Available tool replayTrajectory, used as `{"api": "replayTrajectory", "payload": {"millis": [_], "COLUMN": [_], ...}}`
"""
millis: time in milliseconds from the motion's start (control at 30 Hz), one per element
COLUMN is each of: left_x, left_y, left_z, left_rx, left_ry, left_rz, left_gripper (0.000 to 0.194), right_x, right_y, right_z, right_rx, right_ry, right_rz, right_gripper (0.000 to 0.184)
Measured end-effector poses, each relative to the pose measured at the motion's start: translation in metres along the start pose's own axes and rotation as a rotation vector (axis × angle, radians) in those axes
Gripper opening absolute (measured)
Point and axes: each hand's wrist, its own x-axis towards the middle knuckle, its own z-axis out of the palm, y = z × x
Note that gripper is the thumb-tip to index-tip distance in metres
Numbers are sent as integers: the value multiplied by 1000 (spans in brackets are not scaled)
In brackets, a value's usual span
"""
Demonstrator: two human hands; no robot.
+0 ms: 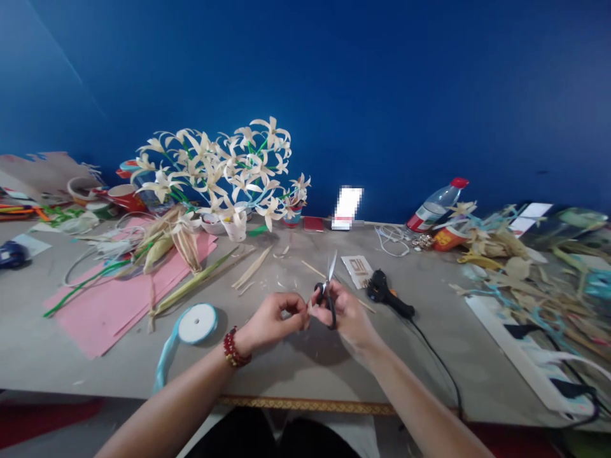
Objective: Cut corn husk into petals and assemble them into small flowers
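Observation:
My right hand (351,315) is closed around black-handled scissors (330,273), whose blades point up and away from me. My left hand (281,315), with a red bead bracelet at the wrist, is pinched shut. Between the fingertips of both hands shows a small pale piece (310,309), perhaps dried husk; most of it is hidden by the fingers. Beyond the hands, several dry husk strips (252,267) lie on the table. A roll of light blue tape (196,322) lies left of my left hand, its loose end trailing towards me. A black glue gun (389,296) rests right of my right hand.
Pale handmade flowers (214,165) stand in cups at the back left. Pink paper sheets (95,312) lie under husks on the left. A power strip (525,356), a plastic bottle (434,205) and piled husk scraps (520,280) occupy the right. The glue gun's cord (439,362) crosses the front edge.

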Motion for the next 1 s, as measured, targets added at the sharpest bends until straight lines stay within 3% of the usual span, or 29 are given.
{"api": "replayTrajectory", "payload": {"millis": [333,433,600,700,833,1000], "left_x": [-1,-1,1,1,1,1], "left_y": [1,-1,-5,-5,-7,-8], "left_z": [-1,-1,-1,4,14,16], "left_rx": [160,169,-173,-397,-433,-439], "left_ry": [-42,1,209,253,240,275], "left_rz": [39,37,-41,-69,-65,-32], "left_gripper": [12,10,12,17,18,16], "right_x": [4,4,-1,-5,-7,-9], "right_y": [-2,-1,1,3,5,4], "right_z": [2,-1,0,5,16,17], "right_rx": [-142,-192,-16,72,109,119], "right_ry": [-53,-55,82,193,233,182], "right_rz": [-12,0,41,10,-30,14], "right_gripper": [26,25,37,33,29,34]}}
